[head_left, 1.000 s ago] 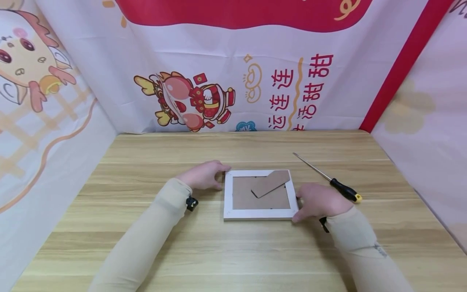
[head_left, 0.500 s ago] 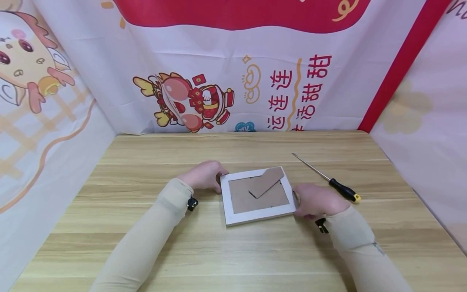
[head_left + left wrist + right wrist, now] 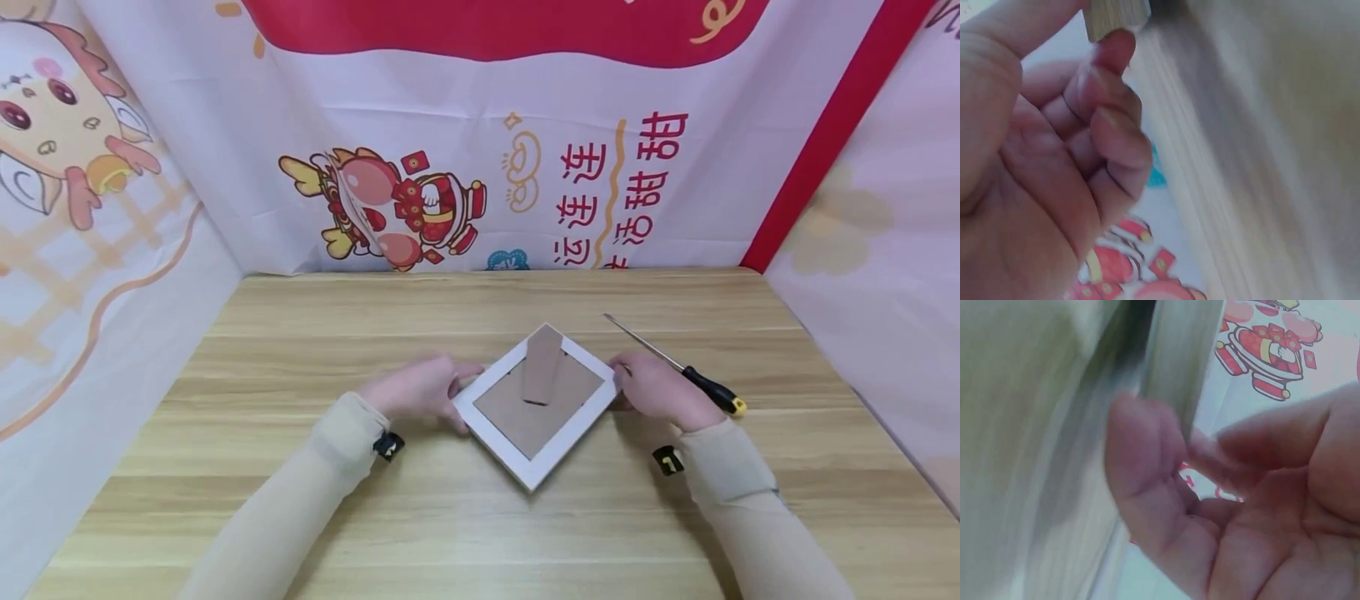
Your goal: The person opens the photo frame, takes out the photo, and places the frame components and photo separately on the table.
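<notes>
1. White cloth (image 3: 176,208) hangs on the far left, with a big cartoon critter and orange checks printed on it.
2. Next up, a beige left sleeve (image 3: 292,492) with a little black gadget (image 3: 388,446) at the wrist.
3. Left hand (image 3: 420,388): thumb and fingers pinching the left corner of a picture frame, other fingers curled in.
4. Picture frame (image 3: 491,429) sits mid-desk between the hands, backside up, turned diamond-wise with one corner toward the person. White border, brown backing board (image 3: 573,387), and a brown stand flap (image 3: 542,367) running in from the far corner. Can't tell if it's fully off the desk (image 3: 450,542), which is light wood grain btw.
5. Right hand (image 3: 658,390): fingers gripping the right corner; wrist cam's kinda blurry there.
6. Screwdriver (image 3: 702,382) lies just beyond that hand, black handle with a yellow end, shaft angled away to the left.
7. Then the right sleeve (image 3: 753,517), beige too.
</notes>
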### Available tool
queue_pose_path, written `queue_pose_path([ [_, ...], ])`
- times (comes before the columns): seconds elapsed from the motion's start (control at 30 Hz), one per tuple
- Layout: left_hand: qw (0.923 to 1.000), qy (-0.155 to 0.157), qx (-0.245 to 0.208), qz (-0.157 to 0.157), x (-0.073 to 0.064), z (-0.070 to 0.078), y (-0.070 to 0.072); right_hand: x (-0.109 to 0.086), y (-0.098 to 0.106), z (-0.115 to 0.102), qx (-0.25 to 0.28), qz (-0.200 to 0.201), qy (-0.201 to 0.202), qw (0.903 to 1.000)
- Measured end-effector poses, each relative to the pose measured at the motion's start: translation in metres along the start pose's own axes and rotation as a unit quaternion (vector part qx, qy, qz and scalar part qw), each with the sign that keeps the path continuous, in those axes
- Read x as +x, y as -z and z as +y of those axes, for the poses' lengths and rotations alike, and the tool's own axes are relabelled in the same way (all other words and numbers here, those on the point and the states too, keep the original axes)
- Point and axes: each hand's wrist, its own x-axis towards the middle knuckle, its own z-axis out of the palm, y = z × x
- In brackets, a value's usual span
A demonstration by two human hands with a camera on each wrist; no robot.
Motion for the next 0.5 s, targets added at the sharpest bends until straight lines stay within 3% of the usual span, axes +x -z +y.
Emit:
queue_pose_path([
  [0.07,0.9999,-0.005,-0.008,0.012,-0.008,0.009,-0.006,0.002,-0.001,0.000,0.033,0.009,-0.014,0.9993],
  [0.23,0.9980,-0.025,-0.046,0.036,-0.024,0.030,-0.023,0.007,-0.001,-0.004,0.060,0.039,-0.018,0.9973],
  [0.5,0.9947,-0.029,-0.059,0.079,-0.036,0.050,-0.044,0.031,0.007,-0.014,0.071,-0.011,0.013,0.9973],
])
